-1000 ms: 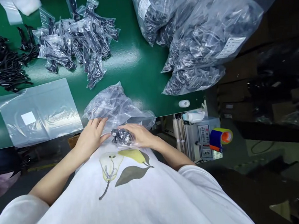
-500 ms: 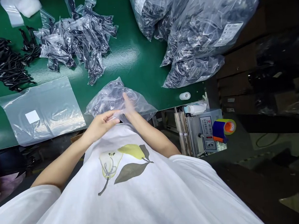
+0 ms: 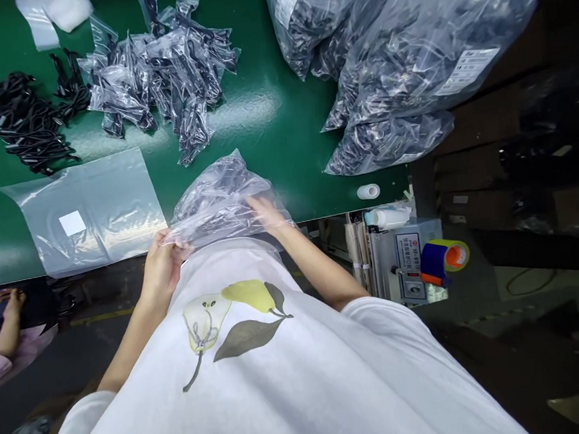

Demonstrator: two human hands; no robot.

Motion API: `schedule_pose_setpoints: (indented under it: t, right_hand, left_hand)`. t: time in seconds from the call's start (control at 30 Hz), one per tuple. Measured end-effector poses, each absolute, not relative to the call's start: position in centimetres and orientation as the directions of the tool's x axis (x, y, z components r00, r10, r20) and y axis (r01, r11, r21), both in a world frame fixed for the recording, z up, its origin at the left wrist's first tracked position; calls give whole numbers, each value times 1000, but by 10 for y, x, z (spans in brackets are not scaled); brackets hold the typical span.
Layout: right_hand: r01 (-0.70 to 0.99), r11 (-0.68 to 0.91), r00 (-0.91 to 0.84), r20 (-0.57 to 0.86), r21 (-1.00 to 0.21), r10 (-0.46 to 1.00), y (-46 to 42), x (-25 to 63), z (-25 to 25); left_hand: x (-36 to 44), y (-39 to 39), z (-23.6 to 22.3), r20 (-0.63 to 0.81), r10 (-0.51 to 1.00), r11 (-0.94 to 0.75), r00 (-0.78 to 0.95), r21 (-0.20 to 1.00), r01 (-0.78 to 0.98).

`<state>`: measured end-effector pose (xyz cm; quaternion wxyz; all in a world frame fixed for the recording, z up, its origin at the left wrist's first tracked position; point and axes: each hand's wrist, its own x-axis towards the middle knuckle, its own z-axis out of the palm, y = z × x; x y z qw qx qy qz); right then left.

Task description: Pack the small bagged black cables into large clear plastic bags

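A clear plastic bag [image 3: 217, 192] with dark, bunched contents lies at the table's front edge, close against my white shirt. My left hand [image 3: 165, 261] is closed on the bag's near left corner, its thumb and fingers pinching the film. My right hand [image 3: 268, 215] rests at the bag's right side with its fingers stretched out and slightly blurred. Left of the bag, a flat clear bag [image 3: 112, 197] with a white label [image 3: 72, 223] lies on the table.
Small bagged cables [image 3: 158, 80] are piled behind, beside loose black cables [image 3: 26, 124]. Large filled bags [image 3: 388, 69] stand at the back right. A white roll [image 3: 368, 191] lies near the edge, above a sealing machine [image 3: 410, 261] and a tape roll [image 3: 455, 255]. Another person's hand [image 3: 13, 302] shows at left.
My left hand has moved left and down to the bag's near corner and closed on it. My right hand has shifted right and lower. The bag's near side is spread wider leftward.
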<state>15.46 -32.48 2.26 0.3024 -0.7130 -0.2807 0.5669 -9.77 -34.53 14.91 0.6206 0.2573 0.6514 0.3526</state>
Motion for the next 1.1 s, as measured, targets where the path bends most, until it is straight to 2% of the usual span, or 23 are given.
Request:
schedule_pose_setpoints:
  t: [0.07,0.13,0.2,0.27,0.33,0.4,0.43,0.5,0.57,0.67,0.73,0.8,0.87,0.93,0.97,1.0,1.03,1.1]
  right_hand:
    - [406,-513,72,-533,-756,843,-350,183,52]
    - [696,-235,-7,-334,-679,943,-369,209,88]
    - [859,-104,9,-187,-502,982,-375,225,118]
    - [927,-110,79,-97,-360,992,-366,232,135]
    - [934,-156,153,-33,-321,988,-346,234,138]
    - [903,-198,198,-39,-382,979,-324,234,131]
    - [873,-212,187,-100,-439,977,-315,233,128]
    - [780,-253,81,-308,-573,948,-306,231,127]
    - [655,-314,-96,-487,-688,868,-308,228,140]
    - [507,-380,-302,-573,-773,762,-323,226,175]
    - [503,-401,-378,-613,-765,694,-329,230,197]
    - [549,-409,-452,-670,-729,589,-323,238,206]
    - [584,-396,-590,-706,-708,391,-301,252,203]
    - [567,-385,-752,-648,-729,121,-262,265,189]
    - [535,-381,-804,-593,-754,43,-237,269,177]
    - [498,-366,-832,-552,-786,53,-208,269,162]
    - [471,-321,-833,-534,-822,145,-177,264,144]
    - [517,-91,-693,-479,-851,540,-113,238,98]
  left_hand:
    - [-84,-339,150,-630,770,610,-98,773,-174]
    - [-79,-330,151,-614,784,602,-92,787,-131]
    - [-78,-320,152,-590,804,587,-76,808,-59]
    - [-80,-308,154,-553,832,553,-48,833,-18]
    - [-83,-296,155,-530,848,529,-22,848,-17]
    - [-86,-287,156,-527,850,527,-9,849,-36]
    - [-88,-284,156,-532,847,531,-6,846,-45]
    - [-92,-280,159,-542,841,541,0,839,-52]
    - [-97,-278,164,-543,840,543,3,839,-41]
    - [-102,-273,171,-527,850,526,-8,850,-35]
    - [-105,-268,176,-529,848,529,23,848,-17]
    - [-111,-259,179,-558,816,555,152,829,64]
    - [-123,-246,181,-600,705,570,378,796,202]
    - [-139,-224,177,-610,515,548,602,774,317]
    - [-146,-209,170,-599,441,529,669,775,345]
    - [-149,-193,160,-592,427,503,683,784,364]
    - [-148,-175,145,-596,475,460,647,796,394]
    - [-132,-141,104,-578,707,311,408,772,554]
